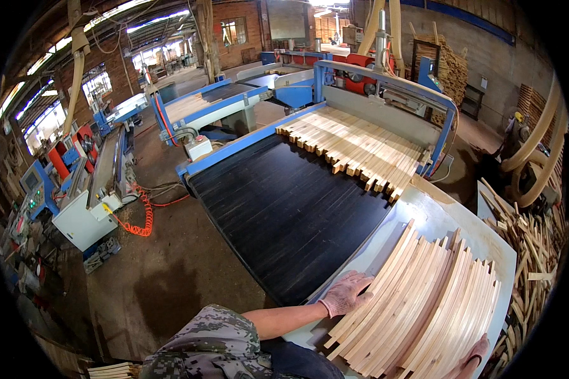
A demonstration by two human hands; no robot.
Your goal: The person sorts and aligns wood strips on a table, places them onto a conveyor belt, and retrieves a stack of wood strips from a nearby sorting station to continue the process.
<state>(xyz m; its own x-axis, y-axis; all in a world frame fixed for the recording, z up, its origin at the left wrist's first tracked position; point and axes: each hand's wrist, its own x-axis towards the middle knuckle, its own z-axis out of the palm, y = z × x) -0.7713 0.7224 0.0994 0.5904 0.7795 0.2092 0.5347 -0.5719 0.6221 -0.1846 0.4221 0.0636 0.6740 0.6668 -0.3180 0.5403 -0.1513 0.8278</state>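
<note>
A batch of pale wooden strips [417, 290] lies side by side on a light grey metal table [446, 211], their ends uneven. My left hand [347, 294], in a pinkish work glove, rests with its fingers stretched against the batch's left side. At the lower right, my right hand [478, 354] lies along the opposite side of the strips, fingers extended, partly cut off by the dark rim. Beyond the table's left edge runs a wide black conveyor belt [291, 208]. More wooden strips [354, 145] lie in a row across its far end, with staggered ends.
A blue frame [385, 79] spans the belt's far end. Scrap wood [531, 265] is heaped right of the table. On the left stand a machine with a white cabinet [85, 221] and a coiled orange hose [139, 224]. Stacked wood [446, 66] stands by the back wall.
</note>
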